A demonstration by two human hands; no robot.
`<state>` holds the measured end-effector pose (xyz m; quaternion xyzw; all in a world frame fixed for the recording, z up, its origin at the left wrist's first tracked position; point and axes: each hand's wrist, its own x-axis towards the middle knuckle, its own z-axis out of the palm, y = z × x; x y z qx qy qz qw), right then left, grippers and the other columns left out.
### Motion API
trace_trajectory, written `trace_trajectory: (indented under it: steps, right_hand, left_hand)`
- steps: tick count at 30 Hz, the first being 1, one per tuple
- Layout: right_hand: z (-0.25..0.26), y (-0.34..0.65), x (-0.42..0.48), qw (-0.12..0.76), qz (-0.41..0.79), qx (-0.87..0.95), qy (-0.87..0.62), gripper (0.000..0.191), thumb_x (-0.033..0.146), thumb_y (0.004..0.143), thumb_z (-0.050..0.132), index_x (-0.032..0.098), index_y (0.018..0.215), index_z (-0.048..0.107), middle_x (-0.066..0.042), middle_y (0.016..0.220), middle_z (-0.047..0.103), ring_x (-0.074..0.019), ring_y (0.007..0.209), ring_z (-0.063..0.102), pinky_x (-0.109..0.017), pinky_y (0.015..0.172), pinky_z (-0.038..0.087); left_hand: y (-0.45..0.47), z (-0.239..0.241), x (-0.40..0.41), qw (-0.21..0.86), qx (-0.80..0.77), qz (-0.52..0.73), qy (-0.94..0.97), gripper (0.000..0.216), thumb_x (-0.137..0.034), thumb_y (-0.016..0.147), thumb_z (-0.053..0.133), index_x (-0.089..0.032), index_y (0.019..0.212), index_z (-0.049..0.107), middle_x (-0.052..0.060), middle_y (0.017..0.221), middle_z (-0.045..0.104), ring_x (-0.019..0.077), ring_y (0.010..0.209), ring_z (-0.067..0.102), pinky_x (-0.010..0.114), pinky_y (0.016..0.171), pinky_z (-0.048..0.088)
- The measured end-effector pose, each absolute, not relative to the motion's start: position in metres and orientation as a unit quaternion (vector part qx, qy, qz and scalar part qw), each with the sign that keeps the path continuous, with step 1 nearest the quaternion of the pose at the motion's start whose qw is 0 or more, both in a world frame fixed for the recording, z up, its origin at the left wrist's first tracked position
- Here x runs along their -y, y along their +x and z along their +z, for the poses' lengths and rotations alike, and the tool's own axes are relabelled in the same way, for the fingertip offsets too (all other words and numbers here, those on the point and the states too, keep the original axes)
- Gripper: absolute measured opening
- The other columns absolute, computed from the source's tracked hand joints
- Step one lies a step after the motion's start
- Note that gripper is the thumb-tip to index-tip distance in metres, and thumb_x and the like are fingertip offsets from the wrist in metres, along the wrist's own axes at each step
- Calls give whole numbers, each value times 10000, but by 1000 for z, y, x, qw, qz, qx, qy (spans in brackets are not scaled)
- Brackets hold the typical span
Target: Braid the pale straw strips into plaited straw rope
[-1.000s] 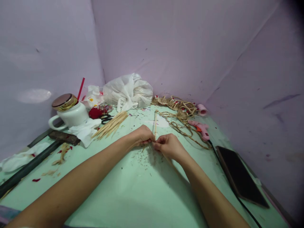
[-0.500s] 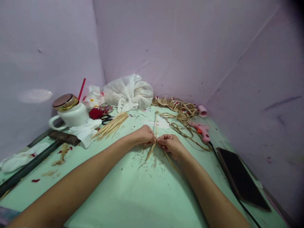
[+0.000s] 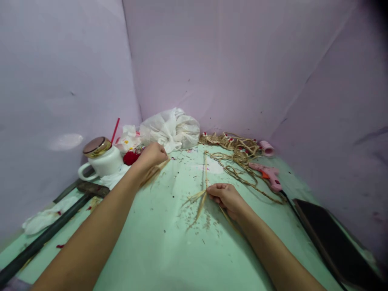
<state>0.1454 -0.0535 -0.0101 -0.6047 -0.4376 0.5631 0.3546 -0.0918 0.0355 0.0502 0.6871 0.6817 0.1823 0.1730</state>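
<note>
Plait: a thin tan plait of straw (image 3: 206,169) is lying on the pale green tabletop (image 3: 157,250), in the middle of the scene, its long axis running almost straight from near to far; its narrow tip is pointing at the far wall.
Loose ends: flat, straw-coloured strips (image 3: 200,208) are fanning out from its near end, some pointing near and left, another emerging below the right hand toward near right.
Right hand: the right hand (image 3: 226,198) is pinching the plait's near end between thumb and forefinger, the other fingers curling in.
Left hand: the left hand (image 3: 155,153) is hovering or resting at the far end of a bundle of pale, flat straw strips (image 3: 151,176), its fingers curling downward; whether they are gripping any strip, one cannot tell.
In the way: the left hand and forearm are covering much of the bundle.
Far side: a crumpled white plastic bag (image 3: 172,127) is sitting against the wall; a tangle of brown twisted twine (image 3: 242,151) is spreading right of the plait, its strands coming near the tip.
Right side: a pink glue gun (image 3: 271,176) is lying beside the twine, near a black flat slab-shaped device (image 3: 336,246).
Left side: a white lidded mug (image 3: 107,163) is standing beyond a black-handled hammer (image 3: 45,233).
</note>
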Motion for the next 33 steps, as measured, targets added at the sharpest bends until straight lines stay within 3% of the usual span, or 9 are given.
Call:
trace_trajectory:
  steps: [11, 16, 27, 33]
  right_hand:
    - [-9, 143, 54, 354, 562, 442, -603, 144, 248, 582, 592, 146, 524, 510, 56, 388, 398, -28, 331, 235, -198, 345, 123]
    - [-9, 144, 54, 344, 564, 448, -602, 143, 245, 589, 586, 146, 525, 506, 62, 376, 388, -25, 321, 224, -200, 349, 113]
    - [-10, 144, 53, 343, 561, 448, -605, 157, 255, 593, 587, 151, 519, 496, 64, 364, 377, -25, 308, 221, -196, 337, 109]
    - [-10, 144, 52, 345, 562, 448, -604, 148, 245, 602, 581, 144, 528, 502, 62, 369, 388, -20, 310, 222, -191, 338, 115]
  left_hand:
    - [-97, 29, -39, 87, -714, 90, 689, 150, -223, 571, 563, -197, 676, 666, 51, 724, 644, 190, 703, 571, 249, 603, 386]
    - [-94, 11, -44, 7, -746, 140, 651, 224, -292, 667, 498, -193, 776, 668, 95, 856, 651, 224, 793, 576, 276, 641, 404]
    - [-103, 17, -45, 26, -734, 165, 658, 211, -287, 650, 517, -206, 753, 683, 51, 841, 664, 194, 769, 571, 231, 617, 377]
    - [-99, 8, -46, 40, -735, 115, 667, 186, -260, 631, 540, -201, 730, 686, 70, 794, 664, 196, 748, 570, 244, 631, 382]
